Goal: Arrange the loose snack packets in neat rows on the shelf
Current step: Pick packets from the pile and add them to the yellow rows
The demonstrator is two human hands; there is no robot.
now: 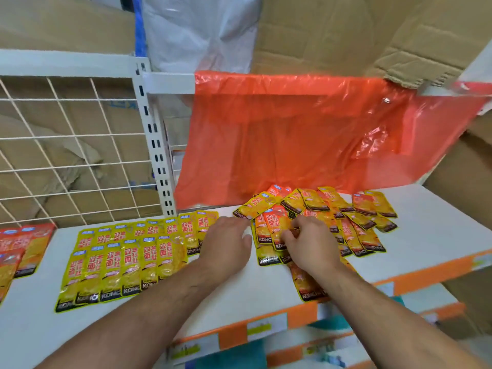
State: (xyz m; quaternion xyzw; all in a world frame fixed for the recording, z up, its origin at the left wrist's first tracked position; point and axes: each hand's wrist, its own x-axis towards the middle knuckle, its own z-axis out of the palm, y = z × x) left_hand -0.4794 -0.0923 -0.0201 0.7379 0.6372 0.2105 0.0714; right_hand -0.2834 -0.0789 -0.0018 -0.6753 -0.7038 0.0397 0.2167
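- Left grip (229,243): palm down, fingers straight and loose, bare forearm stretched forward.
- Right grip (311,243): fingers curled, thumb and fingertips pinching a snack packet (276,222).

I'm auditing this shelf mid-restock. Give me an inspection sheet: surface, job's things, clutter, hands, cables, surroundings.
Surface: white shelf board, orange-and-white label strip along its front edge.
Job's things: two neat rows of yellow packets at left; loose pile at right.
Clutter: orange plastic bag hanging behind the pile.
Hands: left hand open between rows and pile; right hand grips packets in the pile.
Cables: nothing seen.
Surroundings: wire mesh panel, cardboard boxes.
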